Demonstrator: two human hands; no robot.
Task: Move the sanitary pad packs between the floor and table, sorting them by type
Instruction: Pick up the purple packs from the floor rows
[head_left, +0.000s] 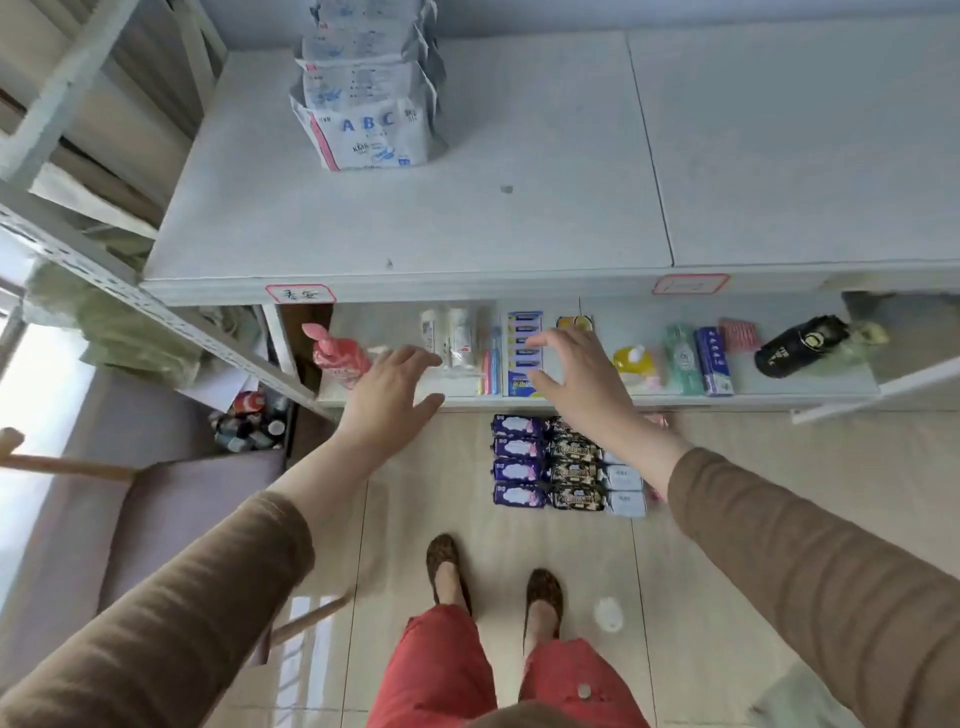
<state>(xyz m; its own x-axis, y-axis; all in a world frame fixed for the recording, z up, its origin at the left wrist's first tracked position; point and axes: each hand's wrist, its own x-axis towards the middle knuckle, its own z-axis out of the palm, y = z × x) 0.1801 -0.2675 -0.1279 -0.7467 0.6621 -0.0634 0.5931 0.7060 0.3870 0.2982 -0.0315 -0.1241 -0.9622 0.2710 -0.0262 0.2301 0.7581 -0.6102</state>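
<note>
A row of several white and blue pad packs (366, 98) stands on the white table (467, 228) at its back left. On the tiled floor (441, 483) below the table edge lie three columns of packs: purple ones (517, 462), dark gold-printed ones (574, 465) and pale blue-white ones (623, 480). My left hand (387, 392) and my right hand (576, 376) hover in front of the table's edge with fingers spread, above the floor packs. Both hold nothing.
A low shelf (597, 400) under the table holds a pink pump bottle (337, 356), toothbrush packs, a yellow item, a blue box and a black flask (802, 345). A metal rack (104, 270) stands left, a purple seat (171, 499) below it. My feet stand on the floor.
</note>
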